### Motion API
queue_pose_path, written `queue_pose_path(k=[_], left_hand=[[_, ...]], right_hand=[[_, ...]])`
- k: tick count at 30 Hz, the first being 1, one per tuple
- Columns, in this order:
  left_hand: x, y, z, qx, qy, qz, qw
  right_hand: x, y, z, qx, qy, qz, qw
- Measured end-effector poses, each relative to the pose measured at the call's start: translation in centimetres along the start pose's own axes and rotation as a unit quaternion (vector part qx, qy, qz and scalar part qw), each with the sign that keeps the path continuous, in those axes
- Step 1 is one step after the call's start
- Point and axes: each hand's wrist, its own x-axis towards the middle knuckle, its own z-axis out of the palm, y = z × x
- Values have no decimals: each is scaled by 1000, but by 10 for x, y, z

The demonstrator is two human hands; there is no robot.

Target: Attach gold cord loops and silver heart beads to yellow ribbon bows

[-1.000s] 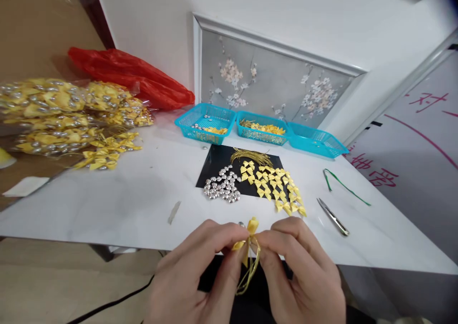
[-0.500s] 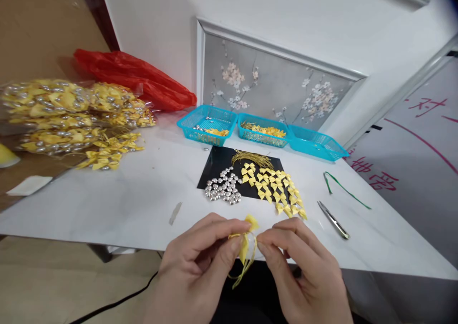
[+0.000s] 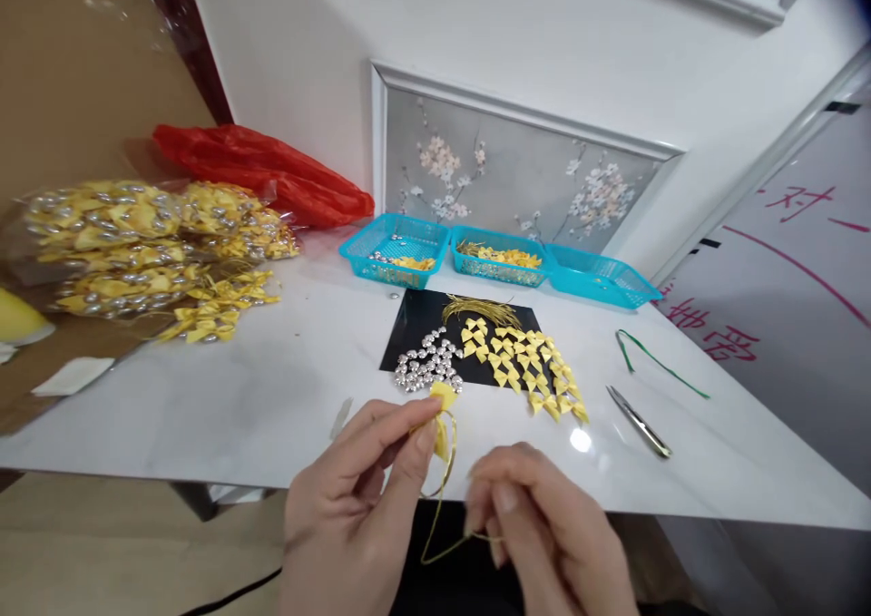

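My left hand (image 3: 367, 480) pinches a yellow ribbon bow (image 3: 444, 395) between thumb and forefinger, above the table's front edge. From the bow a thin gold cord (image 3: 435, 557) loops downward and runs across to my right hand (image 3: 544, 525), whose fingers are closed on it, a little blurred. Just beyond the hands lies a black mat (image 3: 415, 312). On it are a heap of silver beads (image 3: 428, 362), a bundle of gold cords (image 3: 480, 309) and rows of yellow bows (image 3: 527, 362), some reaching past the mat's edge.
Three blue baskets (image 3: 395, 276) line the back wall. Bagged yellow bow-and-bead pieces (image 3: 109, 212) are piled at the left, near a red plastic bag (image 3: 265, 176). At the right lie a pair of thread snips (image 3: 640, 423) and a green ribbon (image 3: 663, 365).
My right hand has moved down and away from the bow, drawing the cord out into a long loop. My left hand has shifted slightly left and up with the bow.
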Motion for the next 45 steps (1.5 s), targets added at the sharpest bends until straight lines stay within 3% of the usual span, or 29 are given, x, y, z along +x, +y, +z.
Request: queue_pose_path(k=[5, 9, 14, 21, 25, 29, 32, 33, 34, 36, 38, 41, 45], left_hand=[[-3, -9, -2, 10, -6, -7, 1000], [0, -12, 1, -1, 10, -2, 1000], [1, -10, 3, -1, 7, -7, 1000], [0, -9, 4, 8, 9, -12, 1000], [-1, -7, 3, 9, -5, -15, 1000], [0, -6, 2, 14, -17, -16, 1000], [0, -7, -1, 30, -23, -31, 999], [0, -8, -2, 36, -26, -41, 998], [0, -8, -4, 44, -32, -49, 997], [-1, -8, -6, 67, -44, -51, 995], [-2, -7, -8, 90, -65, -35, 993], [-2, -6, -7, 109, -95, -17, 989], [-1, -3, -4, 118, -122, -19, 985]], right_hand=[[4, 13, 15, -15, -84, -16, 996], [4, 21, 23, -15, -53, -107, 993], [4, 27, 30, -106, -3, -221, 970], [12, 27, 19, -146, -58, -346, 925], [6, 24, 26, -121, -11, -287, 950], [-1, 24, 29, -120, -21, -270, 955], [5, 23, 8, -133, -85, -260, 953], [9, 21, -3, -140, -129, -238, 952], [14, 20, -15, -150, -163, -171, 960], [22, 16, -37, -160, -135, -54, 976], [29, 11, -53, -150, -100, -6, 984], [35, 2, -58, -79, -105, 18, 991], [44, -7, -47, -41, -143, 18, 989]])
